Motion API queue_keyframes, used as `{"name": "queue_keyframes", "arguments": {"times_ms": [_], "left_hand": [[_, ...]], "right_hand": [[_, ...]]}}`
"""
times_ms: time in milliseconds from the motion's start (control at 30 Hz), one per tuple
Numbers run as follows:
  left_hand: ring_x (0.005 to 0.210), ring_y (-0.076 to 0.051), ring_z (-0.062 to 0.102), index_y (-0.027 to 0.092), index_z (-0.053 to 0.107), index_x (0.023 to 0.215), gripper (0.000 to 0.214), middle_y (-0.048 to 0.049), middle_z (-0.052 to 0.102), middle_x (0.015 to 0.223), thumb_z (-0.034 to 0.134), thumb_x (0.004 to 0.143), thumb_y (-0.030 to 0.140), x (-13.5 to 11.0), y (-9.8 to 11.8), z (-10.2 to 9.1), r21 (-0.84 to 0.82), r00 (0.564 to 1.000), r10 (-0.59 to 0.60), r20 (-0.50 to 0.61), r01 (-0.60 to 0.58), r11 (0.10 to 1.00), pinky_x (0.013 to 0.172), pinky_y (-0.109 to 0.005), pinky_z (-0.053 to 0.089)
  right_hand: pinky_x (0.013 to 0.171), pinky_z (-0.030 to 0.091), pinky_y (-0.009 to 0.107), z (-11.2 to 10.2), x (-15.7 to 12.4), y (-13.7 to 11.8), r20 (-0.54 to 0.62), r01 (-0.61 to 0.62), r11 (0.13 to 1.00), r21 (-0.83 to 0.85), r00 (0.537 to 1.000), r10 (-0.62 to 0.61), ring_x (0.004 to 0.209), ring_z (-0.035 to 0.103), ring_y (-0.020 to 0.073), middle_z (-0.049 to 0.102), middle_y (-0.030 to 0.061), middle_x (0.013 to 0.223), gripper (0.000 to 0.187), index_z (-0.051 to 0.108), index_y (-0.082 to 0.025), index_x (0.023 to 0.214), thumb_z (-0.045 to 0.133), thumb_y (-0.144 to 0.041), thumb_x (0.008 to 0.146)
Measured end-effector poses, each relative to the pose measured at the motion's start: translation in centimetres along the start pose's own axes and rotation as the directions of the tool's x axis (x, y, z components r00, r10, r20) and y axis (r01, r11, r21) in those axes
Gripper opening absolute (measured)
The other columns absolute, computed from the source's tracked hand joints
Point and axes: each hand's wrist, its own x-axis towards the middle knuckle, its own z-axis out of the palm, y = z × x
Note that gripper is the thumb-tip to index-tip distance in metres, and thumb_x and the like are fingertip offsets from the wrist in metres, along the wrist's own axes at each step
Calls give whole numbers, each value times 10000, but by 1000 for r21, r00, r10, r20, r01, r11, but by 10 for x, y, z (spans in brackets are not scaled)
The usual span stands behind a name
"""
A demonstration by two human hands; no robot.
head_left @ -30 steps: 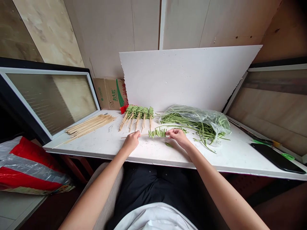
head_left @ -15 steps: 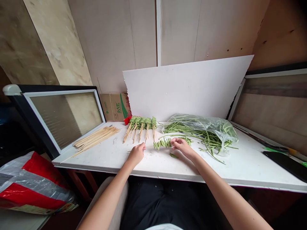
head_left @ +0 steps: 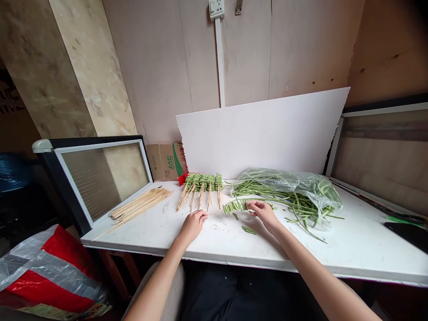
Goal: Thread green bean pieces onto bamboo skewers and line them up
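Observation:
My left hand (head_left: 193,221) is closed on the bare end of a bamboo skewer (head_left: 214,213) lying across the white table (head_left: 351,249). Folded green bean pieces (head_left: 236,205) are threaded on the skewer's other end. My right hand (head_left: 263,210) pinches the skewer right beside those beans. A loose bean bit (head_left: 248,229) lies on the table just under my right wrist. Behind my hands sits a row of finished bean skewers (head_left: 201,185).
A clear bag of long green beans (head_left: 294,189) lies to the right. A pile of bare skewers (head_left: 140,205) lies at the left, next to a glass-topped freezer (head_left: 96,176). A white board (head_left: 264,131) leans at the back; a black phone (head_left: 409,232) sits at the far right.
The camera has tilted up, showing more wall and a socket. Both hands still hold the skewer, and the beans have shifted slightly right along the table.

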Motion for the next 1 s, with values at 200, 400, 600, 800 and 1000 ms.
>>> {"name": "queue_keyframes", "arguments": {"times_ms": [200, 400, 600, 800, 1000], "left_hand": [[837, -202, 718, 211, 680, 863, 220, -48, 745, 828, 514, 943, 92, -1, -9, -1, -16, 997, -40, -66, 39, 999, 731, -272, 501], [862, -207, 738, 208, 669, 893, 244, -58, 764, 862, 494, 910, 39, -2, -20, 3, -40, 987, -74, -146, 68, 997, 766, -289, 539], [841, -207, 732, 208, 664, 910, 236, -58, 755, 847, 489, 914, 50, -2, -22, 7, -49, 980, -77, -184, 69, 996, 765, -294, 539], [842, -200, 721, 202, 654, 909, 257, -61, 750, 859, 471, 889, 22, -2, -23, 7, -60, 980, -61, -191, 50, 997, 766, -286, 528], [819, -212, 715, 207, 665, 922, 209, -65, 751, 856, 492, 923, 89, -2, -29, 9, -35, 973, -86, -216, 81, 996, 739, -291, 522]], "right_hand": [[790, 528, 400, 6, 0, 0, 15, 65, 991, -118, 998, -64, 907, 691, 301, 765, 121, 964, 517, 769, -207, 941, 694, -707, 833], [721, 489, 402, 18, -6, 2, 53, 105, 881, -460, 994, -90, 766, 685, 308, 779, 135, 849, 387, 786, -193, 827, 691, -568, 841], [766, 491, 379, 29, -9, -2, 38, 110, 861, -497, 994, -104, 829, 674, 277, 776, 128, 993, 427, 762, -192, 1140, 715, -474, 823], [777, 510, 374, 24, -4, -4, 32, 75, 942, -326, 997, -68, 890, 684, 277, 762, 135, 1039, 594, 692, -172, 1237, 703, -611, 839], [669, 446, 372, 30, -13, 10, 89, 133, 799, -587, 991, -100, 740, 659, 288, 754, 128, 762, 253, 770, -220, 763, 784, -473, 759]]}}
